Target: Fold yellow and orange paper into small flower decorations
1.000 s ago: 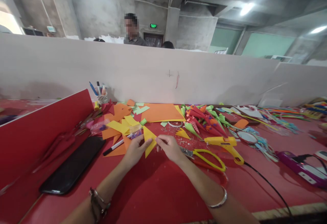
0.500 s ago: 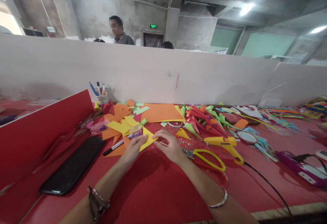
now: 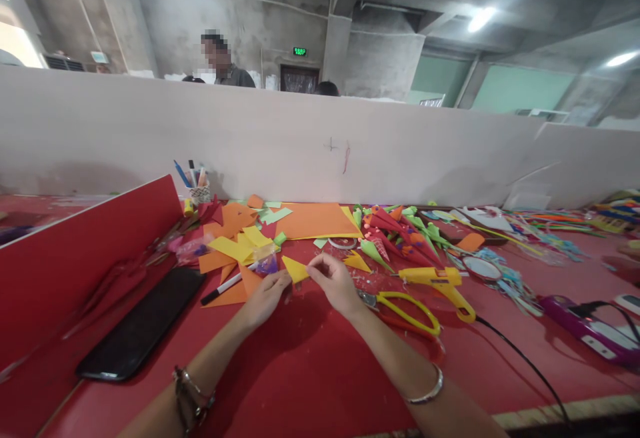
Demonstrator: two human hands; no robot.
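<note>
Between both hands (image 3: 270, 295) (image 3: 337, 283) is yellow paper (image 3: 295, 269) (seemingly folded).

Yellow paper triangle (image 3: 296, 269) between fingers (image 3: 321, 275)

On the left forearm (image 3: 225, 343) we note a dark, multi-strand bracelet (image 3: 181, 398) and thin silver-coloured band (image 3: 194, 386); on the right forearm (image 3: 393, 351), a rounded silver-coloured bangle (image 3: 434, 392).

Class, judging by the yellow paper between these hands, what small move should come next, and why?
Perhaps steady the yellow paper with the left hand: the right hand pinches one corner, while the left is just at its lower edge.
</note>
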